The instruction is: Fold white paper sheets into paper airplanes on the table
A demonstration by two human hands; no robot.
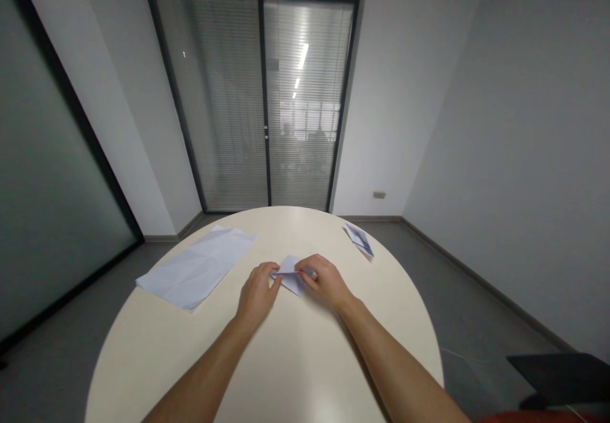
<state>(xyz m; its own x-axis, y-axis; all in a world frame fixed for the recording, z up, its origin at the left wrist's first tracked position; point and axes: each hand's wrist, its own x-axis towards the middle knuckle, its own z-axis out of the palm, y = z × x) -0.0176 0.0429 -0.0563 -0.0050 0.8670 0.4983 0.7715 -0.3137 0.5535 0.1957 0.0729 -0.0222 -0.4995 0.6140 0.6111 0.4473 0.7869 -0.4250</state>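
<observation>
A small piece of folded white paper (290, 280) is between my two hands, near the middle of the round table. My left hand (258, 291) pinches its left end between thumb and fingers. At the right end, my right hand (325, 279) grips the paper with thumb and fingertips. One flap stands up along a crease, while other parts of the paper show behind and below it. The fingers cover both ends of the paper.
Creased white sheets (200, 267) lie on the left of the round table (286, 359). A folded paper with dark printing (359, 240) rests by its right edge. Beyond stands a glazed door with blinds (267, 105). A black object (562, 375) is at lower right.
</observation>
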